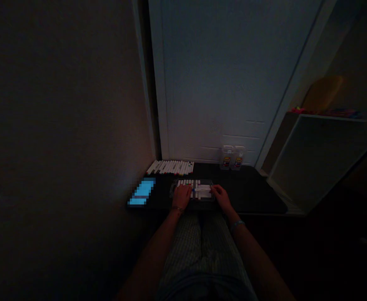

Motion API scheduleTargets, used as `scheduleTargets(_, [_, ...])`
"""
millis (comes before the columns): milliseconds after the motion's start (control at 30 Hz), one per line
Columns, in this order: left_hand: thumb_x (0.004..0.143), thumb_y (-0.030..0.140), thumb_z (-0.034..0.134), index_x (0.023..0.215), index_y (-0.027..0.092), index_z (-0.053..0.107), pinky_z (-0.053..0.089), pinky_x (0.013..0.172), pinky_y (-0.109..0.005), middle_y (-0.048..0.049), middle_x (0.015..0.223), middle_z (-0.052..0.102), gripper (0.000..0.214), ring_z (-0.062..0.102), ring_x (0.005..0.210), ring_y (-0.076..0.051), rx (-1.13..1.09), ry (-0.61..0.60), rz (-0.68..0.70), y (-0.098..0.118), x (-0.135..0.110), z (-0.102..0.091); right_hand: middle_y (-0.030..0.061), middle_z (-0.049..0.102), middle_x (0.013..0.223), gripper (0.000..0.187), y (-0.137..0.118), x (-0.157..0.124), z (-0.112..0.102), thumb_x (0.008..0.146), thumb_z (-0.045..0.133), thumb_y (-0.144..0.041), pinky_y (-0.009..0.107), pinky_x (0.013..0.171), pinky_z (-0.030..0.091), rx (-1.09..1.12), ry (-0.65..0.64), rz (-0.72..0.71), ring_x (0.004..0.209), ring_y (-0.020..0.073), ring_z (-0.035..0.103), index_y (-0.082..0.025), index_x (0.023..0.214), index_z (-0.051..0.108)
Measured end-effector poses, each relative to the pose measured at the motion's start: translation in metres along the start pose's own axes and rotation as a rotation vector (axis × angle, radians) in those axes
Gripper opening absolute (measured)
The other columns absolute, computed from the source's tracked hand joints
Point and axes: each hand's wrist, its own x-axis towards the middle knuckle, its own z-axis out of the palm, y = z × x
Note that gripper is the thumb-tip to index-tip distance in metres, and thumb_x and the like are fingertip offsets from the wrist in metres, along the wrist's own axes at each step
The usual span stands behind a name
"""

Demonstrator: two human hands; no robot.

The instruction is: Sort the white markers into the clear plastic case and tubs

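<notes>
A clear plastic case (206,199) with a row of white markers (197,184) inside lies on the dark tabletop in front of me. My left hand (181,196) rests over the left part of the case, its fingers stretched across the markers there. Close by its thumb is the blue end of a white marker (202,190) lying sideways above the case. At the other end of that marker, my right hand (220,196) is closed in a pinch by the case's right edge. Dim light hides the fine detail of the fingertips.
Behind the case, a long row of white markers (171,167) lies along the back of the dark table (252,194). Two clear containers with labels (233,159) stand against the white door (208,104). A lit, pixelated screen (142,192) is at left; a cabinet (324,154) stands right.
</notes>
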Motion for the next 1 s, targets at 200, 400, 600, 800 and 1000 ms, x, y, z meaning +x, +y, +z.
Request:
scheduleTargets(200, [0.092, 0.029, 0.033, 0.090, 0.019, 0.059, 0.032, 0.075, -0.033, -0.0060, 0.091, 0.062, 0.028, 0.051, 0.089, -0.021, -0.003, 0.029, -0.021, -0.001, -0.001, 0.002, 0.0037, 0.066, 0.086, 0.037, 0.004, 0.003, 0.000, 0.073, 0.055, -0.055, 0.030, 0.074, 0.044, 0.008, -0.005, 0.016, 0.083, 0.0197, 0.059, -0.021, 0.087, 0.063])
scheduleTargets(400, [0.092, 0.030, 0.032, 0.091, 0.019, 0.057, 0.032, 0.075, -0.033, -0.0056, 0.092, 0.062, 0.027, 0.050, 0.089, -0.021, -0.013, 0.023, -0.036, -0.001, 0.000, 0.003, 0.0036, 0.065, 0.091, 0.034, 0.007, 0.004, 0.000, 0.072, 0.058, -0.051, 0.029, 0.074, 0.044, 0.031, -0.006, 0.026, 0.085, 0.0194, 0.059, -0.022, 0.089, 0.063])
scheduleTargets(600, [0.092, 0.029, 0.031, 0.087, 0.019, 0.059, 0.032, 0.074, -0.033, -0.0058, 0.087, 0.062, 0.029, 0.050, 0.086, -0.020, -0.005, 0.002, -0.021, -0.001, -0.001, 0.002, 0.0027, 0.065, 0.084, 0.032, 0.007, 0.002, 0.000, 0.075, 0.055, -0.050, 0.029, 0.074, 0.044, 0.033, -0.013, 0.016, 0.081, 0.0184, 0.058, -0.021, 0.087, 0.062])
scheduleTargets(800, [0.092, 0.027, 0.031, 0.083, 0.018, 0.059, 0.032, 0.072, -0.033, -0.0063, 0.083, 0.062, 0.030, 0.051, 0.084, -0.020, 0.010, -0.011, -0.031, 0.001, 0.000, -0.001, 0.0023, 0.065, 0.079, 0.034, 0.000, 0.002, 0.000, 0.074, 0.055, -0.053, 0.029, 0.072, 0.043, 0.027, -0.010, 0.019, 0.078, 0.0181, 0.058, -0.021, 0.081, 0.062])
scheduleTargets(1000, [0.092, 0.027, 0.033, 0.083, 0.019, 0.059, 0.032, 0.072, -0.033, -0.0061, 0.084, 0.062, 0.029, 0.051, 0.085, -0.020, -0.009, -0.007, -0.031, 0.002, 0.000, -0.003, 0.0033, 0.065, 0.080, 0.037, -0.002, 0.001, 0.000, 0.073, 0.055, -0.055, 0.030, 0.073, 0.044, 0.029, -0.012, 0.031, 0.080, 0.0194, 0.058, -0.021, 0.083, 0.062])
